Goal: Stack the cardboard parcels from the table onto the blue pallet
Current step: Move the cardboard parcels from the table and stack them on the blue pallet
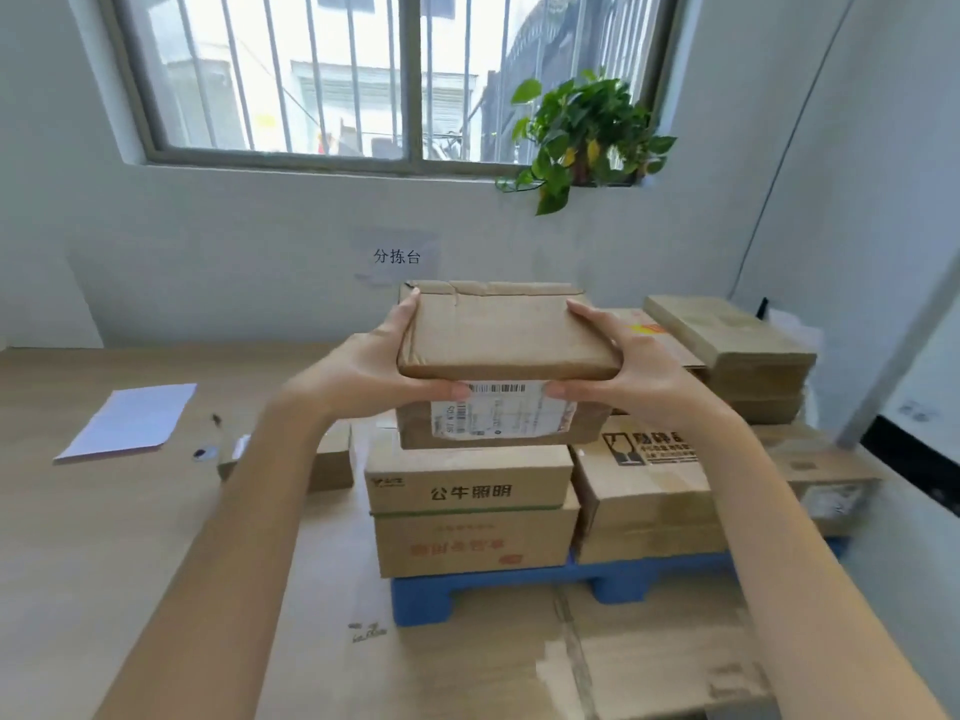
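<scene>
A flat brown cardboard parcel [498,332] is held between both hands above the pallet stack. My left hand [382,361] grips its left end, thumb under the front edge. My right hand [618,361] grips its right end the same way. Directly below lies a parcel with a white shipping label [501,415], which sits on a box with black printed characters [467,480] and a box with red print [475,543]. The blue pallet [483,589] carries these and several more boxes [644,491] to the right.
A white paper pad [130,420] and small dark items lie on the table [78,537] at left. One small box [332,462] stands on the table beside the pallet. Flattened cardboard [649,657] covers the near surface. A potted plant [587,127] hangs at the window.
</scene>
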A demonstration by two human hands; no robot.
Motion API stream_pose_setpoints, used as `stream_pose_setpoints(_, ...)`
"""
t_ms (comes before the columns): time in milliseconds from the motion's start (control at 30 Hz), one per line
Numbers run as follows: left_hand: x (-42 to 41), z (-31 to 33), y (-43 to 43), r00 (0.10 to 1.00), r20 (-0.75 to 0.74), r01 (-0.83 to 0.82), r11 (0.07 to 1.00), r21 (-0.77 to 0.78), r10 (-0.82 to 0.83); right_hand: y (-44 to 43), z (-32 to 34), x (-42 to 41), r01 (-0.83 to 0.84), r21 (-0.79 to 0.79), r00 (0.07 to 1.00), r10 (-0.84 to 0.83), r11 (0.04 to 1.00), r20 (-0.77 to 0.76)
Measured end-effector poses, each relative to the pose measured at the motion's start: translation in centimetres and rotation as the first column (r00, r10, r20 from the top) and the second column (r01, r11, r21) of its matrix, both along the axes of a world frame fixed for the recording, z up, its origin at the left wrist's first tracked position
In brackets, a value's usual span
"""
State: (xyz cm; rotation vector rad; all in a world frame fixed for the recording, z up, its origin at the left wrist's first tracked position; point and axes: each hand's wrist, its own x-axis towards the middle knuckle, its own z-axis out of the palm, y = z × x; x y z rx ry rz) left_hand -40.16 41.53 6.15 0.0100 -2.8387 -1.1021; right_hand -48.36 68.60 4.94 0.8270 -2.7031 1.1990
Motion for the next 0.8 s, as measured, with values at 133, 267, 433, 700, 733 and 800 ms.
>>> stream_pose_setpoints(133, -5.3, -0.7, 6.6, 0.991, -0.018, 0.132, 0.991, -0.02, -0.132, 7.1, 0.1, -1.6, 0.115, -0.041, 0.993, -0.114, 0.993, 0.029)
stream_pose_setpoints(267, -10.0, -2.5, 11.8, 0.965, 0.015, 0.262, 0.965, 0.013, -0.262, 13.2, -0.9, -3.9, 0.22, -0.044, 0.972, -0.215, 0.975, 0.089)
stream_pose_setpoints(433, -14.1, -5.6, 14.9, 0.95, 0.075, 0.312, 0.937, -0.157, -0.303, 17.0, -3.9, -6.8, 0.236, -0.024, 0.956, -0.227, 0.972, 0.186)
stream_pose_setpoints(700, -16.7, -10.9, 14.6, 0.97, 0.07, 0.236, 0.824, -0.516, -0.233, 16.5, -11.3, -11.1, 0.182, -0.036, 0.929, -0.16, 0.983, 0.334)
stream_pose_setpoints(733, -16.8, -11.5, 14.5, 0.971, 0.065, 0.231, 0.82, -0.525, -0.231, 16.3, -12.0, -11.5, 0.177, -0.027, 0.928, -0.158, 0.984, 0.338)
stream_pose_setpoints(800, -17.1, -12.5, 14.2, 0.974, 0.059, 0.218, 0.821, -0.528, -0.22, 16.1, -13.2, -12.1, 0.163, -0.029, 0.927, -0.143, 0.986, 0.346)
